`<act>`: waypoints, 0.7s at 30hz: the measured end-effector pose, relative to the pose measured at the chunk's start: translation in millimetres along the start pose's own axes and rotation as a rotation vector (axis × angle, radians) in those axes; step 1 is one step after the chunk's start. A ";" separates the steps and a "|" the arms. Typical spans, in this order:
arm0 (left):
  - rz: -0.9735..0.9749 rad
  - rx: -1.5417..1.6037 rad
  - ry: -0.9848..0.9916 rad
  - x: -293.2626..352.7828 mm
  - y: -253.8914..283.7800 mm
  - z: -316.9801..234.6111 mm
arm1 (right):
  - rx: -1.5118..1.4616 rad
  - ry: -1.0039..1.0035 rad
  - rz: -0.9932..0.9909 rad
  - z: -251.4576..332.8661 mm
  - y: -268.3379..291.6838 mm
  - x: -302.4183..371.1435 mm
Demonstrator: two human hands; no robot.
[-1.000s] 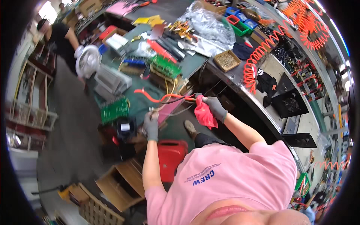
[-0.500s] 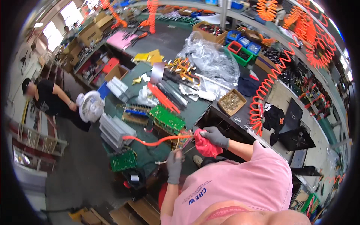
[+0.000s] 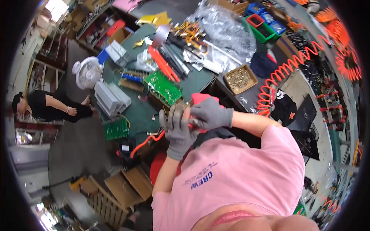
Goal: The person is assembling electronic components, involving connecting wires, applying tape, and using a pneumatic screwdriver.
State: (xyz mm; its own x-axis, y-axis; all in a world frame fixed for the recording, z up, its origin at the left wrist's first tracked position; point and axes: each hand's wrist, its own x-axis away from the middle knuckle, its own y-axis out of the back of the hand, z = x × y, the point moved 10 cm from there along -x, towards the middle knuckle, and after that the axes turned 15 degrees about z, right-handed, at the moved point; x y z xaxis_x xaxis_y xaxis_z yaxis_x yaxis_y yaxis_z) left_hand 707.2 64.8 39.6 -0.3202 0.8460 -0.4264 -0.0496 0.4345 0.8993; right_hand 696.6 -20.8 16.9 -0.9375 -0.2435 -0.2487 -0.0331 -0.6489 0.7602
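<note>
My two grey-gloved hands are close together at the near edge of the bench. My right hand (image 3: 210, 113) is closed on a bunched red cloth (image 3: 202, 98), which shows above and below its fingers. Pressed against it, my left hand (image 3: 178, 131) has bent fingers; what lies under them is hidden. A bendy orange-red tube (image 3: 148, 141) comes out from behind the left hand and hangs down to the left. Just beyond the hands lies a green circuit board (image 3: 163, 87) with components and wires. A second green circuit board (image 3: 116, 129) rests at the bench's left edge.
Grey finned metal blocks (image 3: 111, 98) and a white fan (image 3: 88, 72) stand to the left. Red strips (image 3: 163, 63), clear plastic wrap (image 3: 227, 32) and a box of small metal parts (image 3: 241, 79) lie farther back. A coiled orange hose (image 3: 271, 86) hangs right. Another person (image 3: 46, 106) is at far left.
My left hand has moved up and right to meet my right hand. The tube's free part now hangs lower, below the bench edge. The person at left has changed posture, and the view has shifted.
</note>
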 end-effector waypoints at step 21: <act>0.210 0.442 0.031 -216.2 -189.6 -50.2 | -0.325 -1.033 0.435 -526.4 133.8 341.4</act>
State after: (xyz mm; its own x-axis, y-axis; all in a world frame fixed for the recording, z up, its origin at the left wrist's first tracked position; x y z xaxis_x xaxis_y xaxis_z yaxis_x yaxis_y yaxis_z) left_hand 738.3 -215.9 -33.9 -0.3082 0.9229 -0.2309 0.4232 0.3504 0.8355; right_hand 554.5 -570.2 -282.3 -0.6890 0.1149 0.7156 0.3099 -0.8459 0.4341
